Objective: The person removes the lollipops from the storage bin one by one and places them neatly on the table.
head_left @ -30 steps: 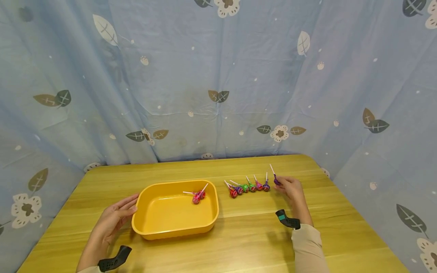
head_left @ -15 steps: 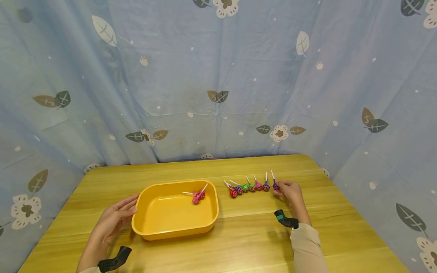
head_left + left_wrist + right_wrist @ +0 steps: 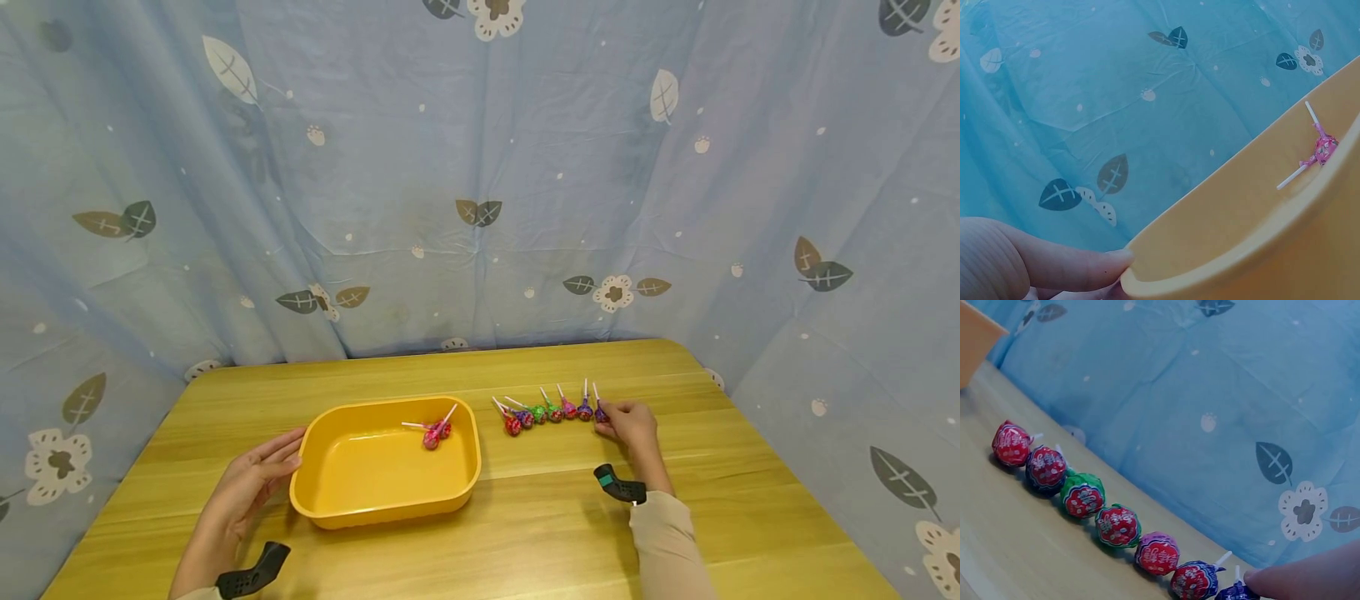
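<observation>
My right hand (image 3: 633, 427) pinches a purple-wrapped lollipop (image 3: 600, 414) at the right end of a row of lollipops (image 3: 554, 413) on the table. In the right wrist view, a fingertip (image 3: 1257, 579) touches the wrapper of that purple lollipop (image 3: 1238, 593), which is partly cut off by the frame. My left hand (image 3: 243, 483) rests against the left end of a yellow plastic tray (image 3: 382, 509), fingers fairly straight. The thumb (image 3: 1079, 267) lies at the tray's rim in the left wrist view. Two pink lollipops (image 3: 431, 439) lie inside the tray, sticks crossing.
The row holds several lollipops in red, purple, green and pink wrappers, sticks pointing away. It lies right of the tray on the wooden table (image 3: 540, 525). A blue patterned curtain (image 3: 480, 300) hangs behind the table. Each wrist wears a black camera mount (image 3: 621, 483).
My right hand has lowered the purple lollipop and brought it left, close to the end of the row. The left hand and the tray have stayed put.
</observation>
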{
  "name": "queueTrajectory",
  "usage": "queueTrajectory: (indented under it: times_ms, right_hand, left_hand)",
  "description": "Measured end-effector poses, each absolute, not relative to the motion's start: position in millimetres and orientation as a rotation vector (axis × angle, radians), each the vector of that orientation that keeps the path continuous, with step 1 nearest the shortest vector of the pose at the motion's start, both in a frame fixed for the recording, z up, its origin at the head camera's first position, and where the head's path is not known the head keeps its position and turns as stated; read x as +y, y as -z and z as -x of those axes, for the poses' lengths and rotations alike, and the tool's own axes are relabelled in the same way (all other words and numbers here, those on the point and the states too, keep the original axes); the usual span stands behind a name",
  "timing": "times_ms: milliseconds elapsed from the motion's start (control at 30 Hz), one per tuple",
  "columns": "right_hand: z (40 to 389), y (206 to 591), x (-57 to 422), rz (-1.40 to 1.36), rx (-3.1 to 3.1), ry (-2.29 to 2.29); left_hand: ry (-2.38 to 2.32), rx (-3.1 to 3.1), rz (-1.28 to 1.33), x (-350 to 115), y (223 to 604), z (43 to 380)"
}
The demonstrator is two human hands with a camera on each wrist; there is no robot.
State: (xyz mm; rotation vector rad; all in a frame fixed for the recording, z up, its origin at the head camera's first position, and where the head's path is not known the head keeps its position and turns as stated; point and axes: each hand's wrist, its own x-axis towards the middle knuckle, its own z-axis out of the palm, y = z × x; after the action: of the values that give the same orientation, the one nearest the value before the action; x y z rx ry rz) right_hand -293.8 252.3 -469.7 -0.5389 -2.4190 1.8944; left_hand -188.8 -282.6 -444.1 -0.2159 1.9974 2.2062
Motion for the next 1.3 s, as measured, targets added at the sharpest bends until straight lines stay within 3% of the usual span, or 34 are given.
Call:
queueTrajectory:
  times_ms: [433, 1300]
  right_hand:
    - [298.5, 483.6, 248.2, 0.453, -2.480, -1.539]
    - [295.5, 476.3, 248.2, 0.436, -2.468, -1.656]
  left_hand:
    - [-2.217, 1.994, 0.204, -280.2, 444.1, 188.2]
    - [-2.188, 2.036, 0.193, -280.8, 442.6, 186.4]
